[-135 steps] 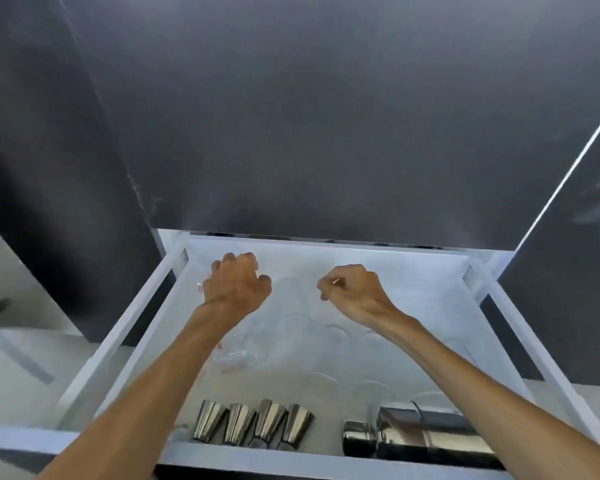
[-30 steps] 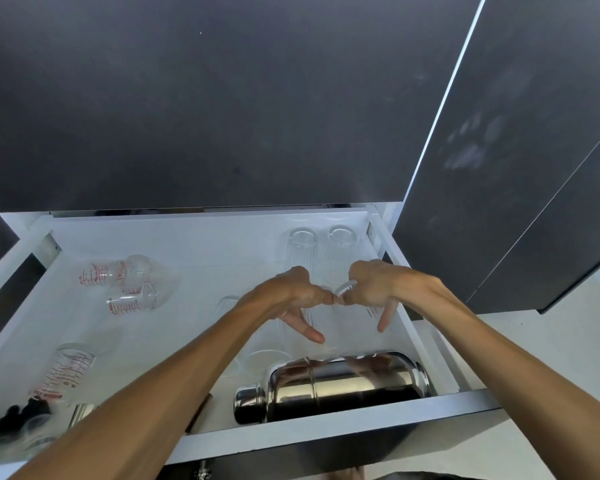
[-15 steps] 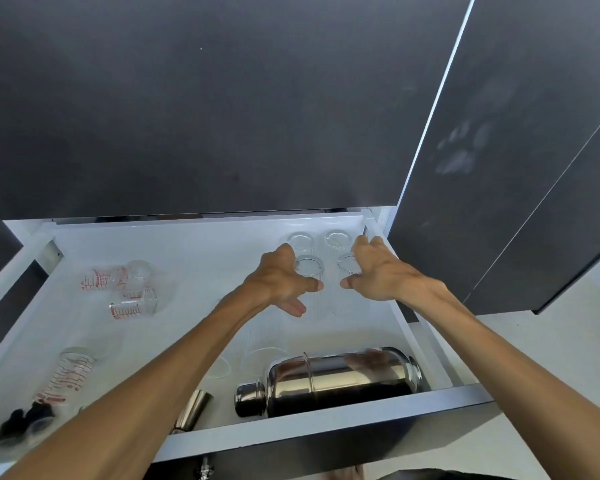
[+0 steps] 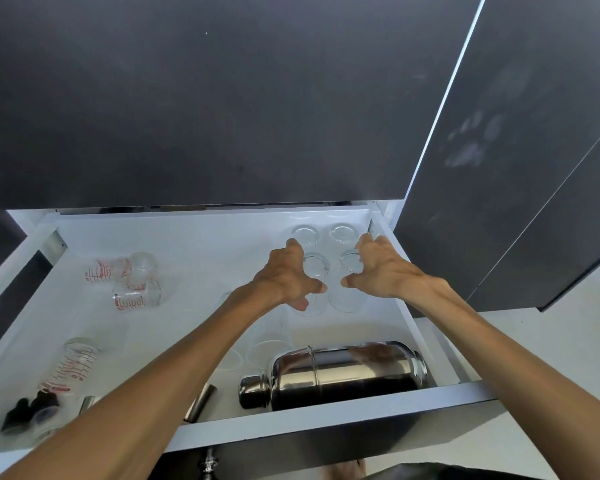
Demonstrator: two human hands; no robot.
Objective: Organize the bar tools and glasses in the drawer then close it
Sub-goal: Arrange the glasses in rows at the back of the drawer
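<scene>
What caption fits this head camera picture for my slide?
Two hands, left hand and right hand, grip clear glasses in a white drawer.

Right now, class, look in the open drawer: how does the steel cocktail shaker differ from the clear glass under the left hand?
The cocktail shaker is opaque, mirror-bright metal; the clear glass is see-through. The shaker lies on its side at the drawer's near front; the glass stands upright towards the back right corner. Nothing touches the shaker, while the left hand curls around the glass. The shaker looks larger. Both sit inside the white drawer.
</scene>
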